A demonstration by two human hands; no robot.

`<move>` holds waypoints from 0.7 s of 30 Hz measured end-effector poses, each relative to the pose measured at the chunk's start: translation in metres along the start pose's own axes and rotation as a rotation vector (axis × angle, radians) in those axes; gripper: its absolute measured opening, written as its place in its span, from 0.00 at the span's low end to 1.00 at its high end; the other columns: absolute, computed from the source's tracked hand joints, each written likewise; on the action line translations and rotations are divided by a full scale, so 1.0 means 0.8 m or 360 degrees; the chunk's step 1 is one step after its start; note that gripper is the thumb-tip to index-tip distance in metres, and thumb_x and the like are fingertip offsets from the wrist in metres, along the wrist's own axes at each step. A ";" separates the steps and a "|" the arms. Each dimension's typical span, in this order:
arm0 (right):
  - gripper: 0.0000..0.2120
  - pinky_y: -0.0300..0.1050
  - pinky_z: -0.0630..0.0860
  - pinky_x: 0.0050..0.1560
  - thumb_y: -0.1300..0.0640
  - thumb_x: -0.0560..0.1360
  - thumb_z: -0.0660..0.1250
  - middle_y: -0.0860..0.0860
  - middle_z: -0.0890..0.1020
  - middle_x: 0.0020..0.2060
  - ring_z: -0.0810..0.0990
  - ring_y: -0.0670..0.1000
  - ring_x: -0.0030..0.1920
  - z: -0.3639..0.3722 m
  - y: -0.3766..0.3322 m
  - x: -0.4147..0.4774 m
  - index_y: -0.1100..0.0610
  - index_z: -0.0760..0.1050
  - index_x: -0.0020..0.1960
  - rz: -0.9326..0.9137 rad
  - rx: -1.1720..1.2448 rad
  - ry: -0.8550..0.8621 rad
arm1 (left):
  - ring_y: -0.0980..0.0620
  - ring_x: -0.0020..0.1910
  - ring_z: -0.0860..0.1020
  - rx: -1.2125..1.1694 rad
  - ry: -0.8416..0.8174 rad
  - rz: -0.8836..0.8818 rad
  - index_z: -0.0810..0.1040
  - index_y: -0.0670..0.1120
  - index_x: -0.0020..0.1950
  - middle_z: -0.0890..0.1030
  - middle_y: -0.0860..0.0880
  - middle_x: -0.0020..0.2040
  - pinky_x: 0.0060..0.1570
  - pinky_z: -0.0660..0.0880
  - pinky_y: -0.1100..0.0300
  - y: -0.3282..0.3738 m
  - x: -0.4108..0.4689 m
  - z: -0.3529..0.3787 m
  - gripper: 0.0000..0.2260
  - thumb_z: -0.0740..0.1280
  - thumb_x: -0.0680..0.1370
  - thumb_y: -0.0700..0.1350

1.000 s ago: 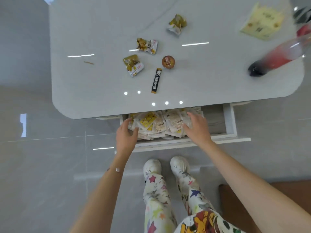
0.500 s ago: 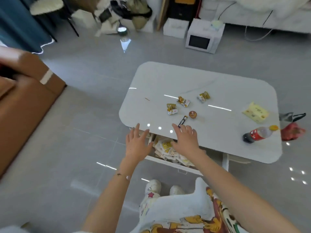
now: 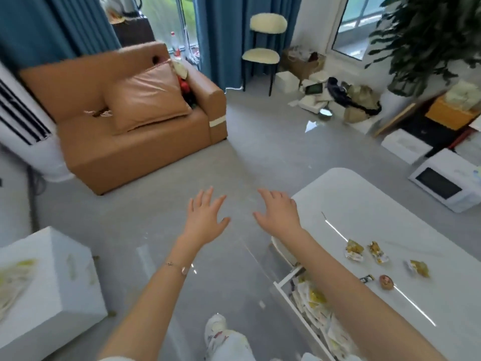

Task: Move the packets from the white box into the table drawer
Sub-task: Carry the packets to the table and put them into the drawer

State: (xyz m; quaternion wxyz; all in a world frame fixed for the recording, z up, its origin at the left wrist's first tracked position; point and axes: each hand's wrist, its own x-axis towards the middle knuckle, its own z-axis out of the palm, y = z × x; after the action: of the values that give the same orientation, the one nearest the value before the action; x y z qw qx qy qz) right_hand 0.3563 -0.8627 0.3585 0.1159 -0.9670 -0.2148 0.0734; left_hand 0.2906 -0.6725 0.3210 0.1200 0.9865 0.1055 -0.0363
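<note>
We see both hands held out in the air over the grey floor, carrying nothing: the left hand (image 3: 207, 221) and the right hand (image 3: 279, 214) each have their fingers spread and nearly straight, palms down. They hang between the 2 places that matter here. The white box (image 3: 59, 282) stands on the floor at the lower left, well apart from the hands, and a blurred mass of yellow-and-white packets (image 3: 11, 280) shows in its open top. At the lower right the table drawer (image 3: 287, 275) is pulled out from under the white table (image 3: 364, 199), and a heap of packets (image 3: 316, 300) lies in it, partly hidden by the right forearm. We judge the empty, splayed hands to mean a trip towards the box for another load, with the drawer left open so that each handful can go straight in. Several loose snack wrappers (image 3: 354, 250) lie on the tabletop; we cannot tell whether they count among the packets to be moved.
</note>
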 end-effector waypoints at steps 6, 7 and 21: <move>0.31 0.51 0.63 0.65 0.45 0.76 0.63 0.53 0.72 0.67 0.66 0.57 0.68 -0.001 -0.178 0.091 0.50 0.59 0.75 -0.0377 -0.0024 0.0016 | 0.44 0.77 0.47 -0.0030 0.0227 -0.0405 0.55 0.55 0.78 0.49 0.47 0.79 0.74 0.46 0.46 -0.173 -0.021 -0.071 0.30 0.60 0.78 0.59; 0.31 0.51 0.63 0.65 0.45 0.76 0.63 0.52 0.72 0.67 0.66 0.57 0.68 0.003 -0.206 0.104 0.50 0.59 0.75 -0.0430 -0.0038 -0.0002 | 0.44 0.77 0.47 -0.0046 0.0252 -0.0472 0.54 0.55 0.78 0.50 0.47 0.79 0.74 0.47 0.46 -0.200 -0.027 -0.080 0.30 0.60 0.78 0.60; 0.31 0.51 0.63 0.64 0.47 0.76 0.63 0.53 0.71 0.67 0.66 0.58 0.68 0.093 -0.509 0.198 0.51 0.57 0.75 -0.1135 -0.0163 -0.0277 | 0.45 0.77 0.44 -0.0226 0.0371 -0.1284 0.50 0.57 0.78 0.46 0.48 0.79 0.74 0.45 0.44 -0.446 -0.122 -0.119 0.30 0.58 0.79 0.60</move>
State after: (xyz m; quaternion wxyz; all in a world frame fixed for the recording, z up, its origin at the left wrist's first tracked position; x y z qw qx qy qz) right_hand 0.3216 -0.4217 0.3764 0.0669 -0.8261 -0.5507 0.0995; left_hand 0.1222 -0.3300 0.3408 0.1511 0.8529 0.4982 0.0388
